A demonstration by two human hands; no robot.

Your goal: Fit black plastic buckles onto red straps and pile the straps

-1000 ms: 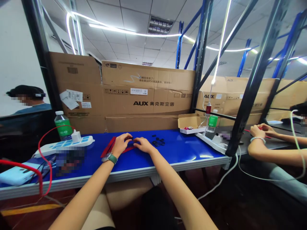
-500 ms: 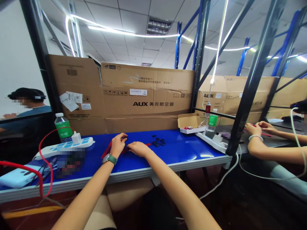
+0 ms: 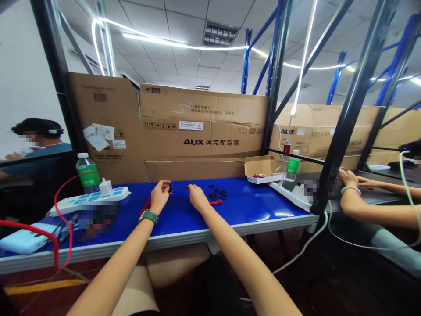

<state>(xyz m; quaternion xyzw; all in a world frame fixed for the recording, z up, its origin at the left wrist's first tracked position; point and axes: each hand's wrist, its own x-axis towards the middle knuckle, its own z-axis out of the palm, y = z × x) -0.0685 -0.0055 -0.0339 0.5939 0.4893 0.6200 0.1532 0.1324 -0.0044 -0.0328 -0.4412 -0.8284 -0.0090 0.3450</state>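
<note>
My left hand [image 3: 160, 195], with a green-banded watch [image 3: 149, 216] on its wrist, pinches a small black buckle-like piece [image 3: 170, 188] upright between thumb and fingers. A red strap [image 3: 145, 205] shows beside that wrist, partly hidden by it. To the right, apart from the left, my right hand [image 3: 198, 198] is closed in a pinch on another red strap [image 3: 216, 202]. A tip of red shows at its fingertips, and the strap's tail comes out on the far side of the hand. Just beyond that tail lie several loose black pieces [image 3: 217, 194] on the blue tabletop [image 3: 184, 221].
An open small carton [image 3: 265, 179] with red items stands at the back right, near a power strip [image 3: 292, 196] and a bottle [image 3: 292, 166]. On the left are another power strip [image 3: 88, 199], a bottle [image 3: 88, 173] and a light-blue device [image 3: 28, 239]. A co-worker's hands [image 3: 350, 180] are at right.
My hands have moved apart, the right one going right with the red strap. The black piece in my left hand now shows more plainly. The strap's tail has shifted right, near the loose pieces.
</note>
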